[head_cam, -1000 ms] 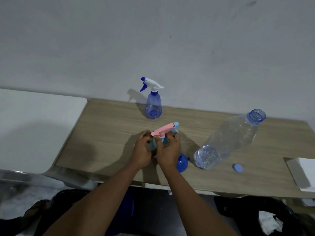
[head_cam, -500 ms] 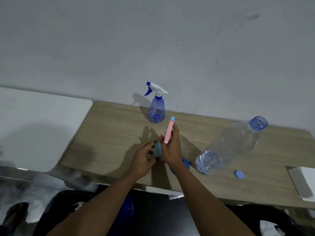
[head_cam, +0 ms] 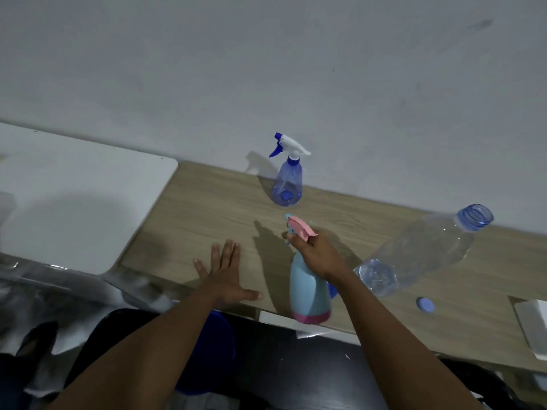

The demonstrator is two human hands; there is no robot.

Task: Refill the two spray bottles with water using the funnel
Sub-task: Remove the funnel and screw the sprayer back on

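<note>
My right hand (head_cam: 318, 255) grips the neck of a light blue spray bottle (head_cam: 307, 294) with a pink trigger head (head_cam: 300, 227) and pink base, held near the table's front edge. My left hand (head_cam: 226, 276) lies flat on the wooden table (head_cam: 207, 220), fingers spread, to the left of that bottle. A clear blue spray bottle (head_cam: 287, 182) with a white and blue trigger stands at the back by the wall. A large clear water bottle (head_cam: 420, 253), uncapped, stands to the right. Only a sliver of the blue funnel (head_cam: 333, 291) shows behind my right wrist.
A small blue cap (head_cam: 425, 305) lies on the table near the water bottle. A white surface (head_cam: 74, 196) adjoins the table on the left. A white object (head_cam: 532, 324) sits at the right edge. A blue bucket (head_cam: 213, 356) is below the table.
My left hand let go of the light blue bottle and moved left, flat onto the table. My right hand now holds the bottle alone, and its pink head has turned to point left.
</note>
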